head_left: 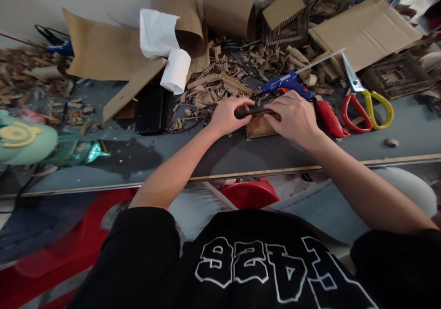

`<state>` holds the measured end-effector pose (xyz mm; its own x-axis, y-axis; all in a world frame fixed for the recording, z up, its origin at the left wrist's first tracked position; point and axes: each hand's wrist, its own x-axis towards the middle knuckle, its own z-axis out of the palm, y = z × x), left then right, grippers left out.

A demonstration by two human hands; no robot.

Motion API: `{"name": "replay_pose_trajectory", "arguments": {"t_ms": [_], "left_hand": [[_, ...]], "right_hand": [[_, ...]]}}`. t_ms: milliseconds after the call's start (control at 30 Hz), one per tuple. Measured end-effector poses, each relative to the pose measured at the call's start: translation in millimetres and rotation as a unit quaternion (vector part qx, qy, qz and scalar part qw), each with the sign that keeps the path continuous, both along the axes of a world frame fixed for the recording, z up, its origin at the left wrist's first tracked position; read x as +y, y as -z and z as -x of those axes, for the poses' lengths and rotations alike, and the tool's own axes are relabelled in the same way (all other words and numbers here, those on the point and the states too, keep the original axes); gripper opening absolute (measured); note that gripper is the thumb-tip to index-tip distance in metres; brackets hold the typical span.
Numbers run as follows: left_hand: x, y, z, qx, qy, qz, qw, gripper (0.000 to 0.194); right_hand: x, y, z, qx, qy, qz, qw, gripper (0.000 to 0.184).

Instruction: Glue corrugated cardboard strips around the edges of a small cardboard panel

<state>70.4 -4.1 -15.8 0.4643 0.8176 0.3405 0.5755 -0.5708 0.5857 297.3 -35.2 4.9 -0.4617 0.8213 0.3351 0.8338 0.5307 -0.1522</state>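
Observation:
A small brown cardboard piece (261, 126) with dark, ridged corrugated edges lies near the front of the table, between my hands. My left hand (228, 116) is curled at its left end, thumb and fingers bent around the upper corner. From the right, my right hand (292, 116) grips the same piece, thumb in front and fingers over the back edge. The fingers partly cover its upper edge. Just behind my right hand rests a blue hot glue gun (287, 83) with a glue stick in it. A red-handled tool (330, 117) lies beside that hand.
Scissors (367, 109) with red and yellow handles lie at right. Cardboard scraps (223, 81), rolled cardboard (229, 8) and a flat sheet (367, 31) fill the back. A white paper roll (175, 71), black phone (151, 112) and green bottle (27, 139) are at left.

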Motion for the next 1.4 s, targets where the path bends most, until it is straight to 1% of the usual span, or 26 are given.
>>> {"name": "replay_pose_trajectory", "arguments": {"t_ms": [100, 200, 300, 500, 600, 700, 833, 967, 1000, 1067, 1200, 1300, 1400], "left_hand": [[2, 3.4, -1, 0.006, 0.014, -0.010, 1.000, 0.022], [2, 5.8, -2, -0.025, 0.020, 0.012, 0.999, 0.018], [1, 5.0, -3, -0.048, 0.021, 0.026, 0.998, 0.012], [1, 2.0, -4, -0.017, 0.005, 0.033, 0.999, 0.006], [1, 3.2, -4, -0.020, 0.004, 0.027, 0.999, 0.006], [2, 5.3, -3, -0.029, 0.009, 0.032, 0.999, 0.009], [3, 7.0, 0, -0.042, 0.035, 0.025, 0.998, 0.017], [4, 7.7, 0, -0.051, 0.063, -0.003, 0.997, 0.029], [3, 8.0, 0, -0.048, 0.067, -0.005, 0.997, 0.029], [2, 8.6, -2, -0.036, 0.066, 0.004, 0.997, 0.023], [-1, 8.3, -7, -0.017, 0.041, 0.028, 0.999, 0.016], [-3, 7.7, -10, -0.014, 0.026, 0.024, 0.999, 0.014], [-3, 8.1, -10, -0.010, 0.023, 0.012, 1.000, 0.014]], "right_hand": [[1, 0.6, 1, -0.001, -0.014, 0.008, 1.000, 0.032], [2, 0.8, 3, -0.003, -0.013, 0.003, 1.000, 0.033], [3, 1.1, 3, -0.007, -0.014, 0.002, 1.000, 0.032], [1, 3.5, 3, 0.008, -0.007, 0.003, 1.000, 0.032], [1, 2.9, 2, 0.000, -0.001, 0.012, 1.000, 0.034], [2, 0.7, 0, 0.009, -0.014, 0.022, 1.000, 0.036], [3, -1.9, -3, 0.031, -0.045, 0.018, 0.998, 0.038], [5, -2.2, -4, 0.001, -0.065, 0.015, 0.998, 0.033], [5, -2.0, -4, -0.011, -0.066, 0.022, 0.998, 0.031], [5, -1.6, -3, -0.029, -0.065, 0.035, 0.997, 0.028], [4, -0.9, -2, -0.032, -0.062, 0.035, 0.997, 0.028], [6, -1.1, -3, -0.029, -0.069, 0.039, 0.996, 0.031], [8, -2.3, -5, -0.026, -0.085, 0.055, 0.995, 0.030]]}}
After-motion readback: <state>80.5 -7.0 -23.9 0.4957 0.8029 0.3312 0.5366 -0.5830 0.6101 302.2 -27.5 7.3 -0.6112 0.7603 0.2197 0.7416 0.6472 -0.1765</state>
